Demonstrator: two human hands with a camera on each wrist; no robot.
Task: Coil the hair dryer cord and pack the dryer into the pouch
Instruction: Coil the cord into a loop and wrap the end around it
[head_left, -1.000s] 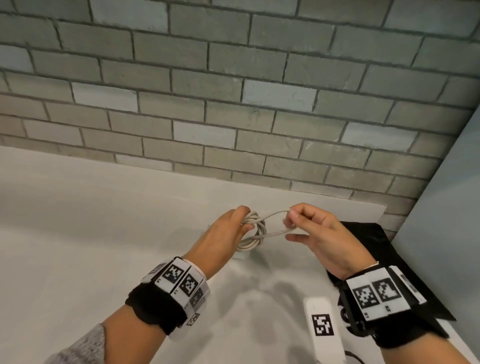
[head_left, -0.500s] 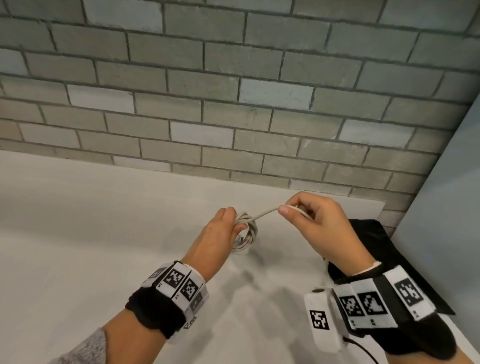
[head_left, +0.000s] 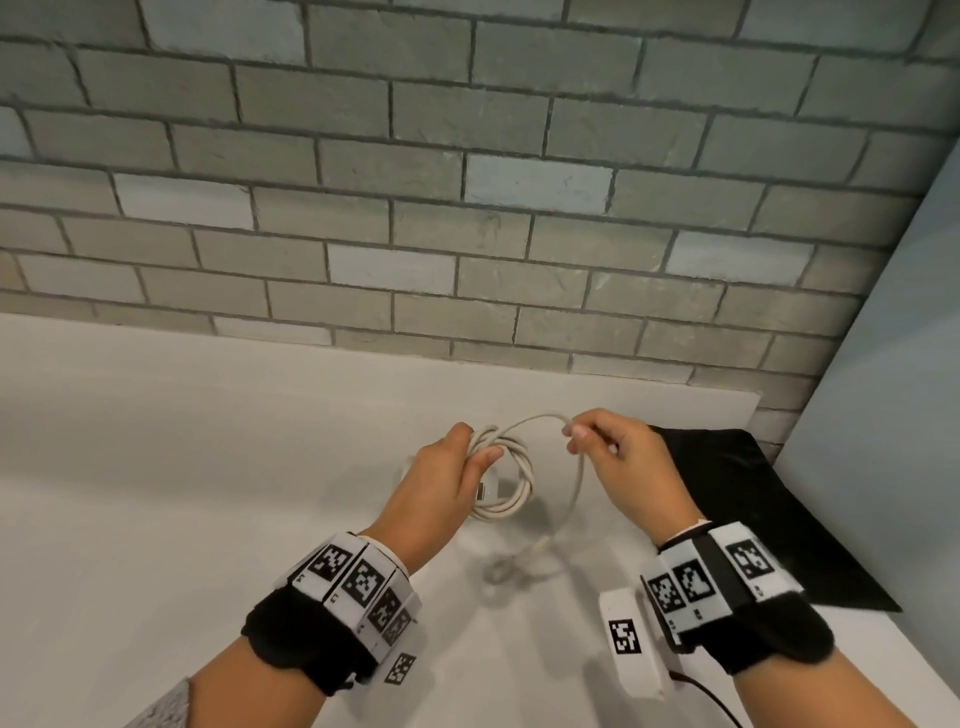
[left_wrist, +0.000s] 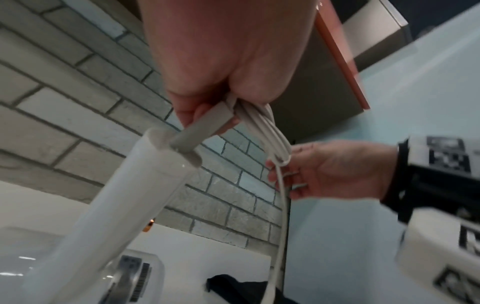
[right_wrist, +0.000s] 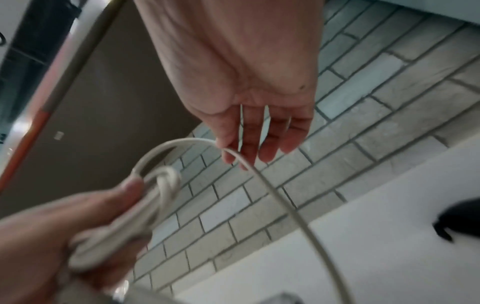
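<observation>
— Above the white counter (head_left: 218, 467), near the brick wall (head_left: 467, 208), both hands are raised; the left hand (head_left: 441, 488) is turned thumb-up with the wrist angled inward; the right hand (head_left: 628, 467) is level with it, just to its right, knuckles up.

— And what does the left have hold of?

— Its fingers are curled tight round a bundle of coiled cord (head_left: 506, 473); the thumb presses across the top of the loops; from the left wrist view the same fist also clamps a flat grey strain relief at the end of the hair dryer (left_wrist: 109, 209) handle, so the white dryer hangs below the fist, its body near the counter.

— The right hand, then; closed or loose?

— Loosely closed; in the head view the thumb and forefinger pinch the free run of cord at the top of a fresh loop; in the right wrist view the other fingers (right_wrist: 270, 139) hang nearly straight and side by side, touching nothing; the cord bends over the forefinger and drops away towards the counter.

— Where does the slack go?

— It falls in a curve between the two wrists; its far end I cannot tell.

— And the pouch?

— A black pouch (head_left: 753, 509) lies flat on the counter, at the right by the pale side panel (head_left: 893, 415), beyond the right wrist and apart from both hands.
</observation>
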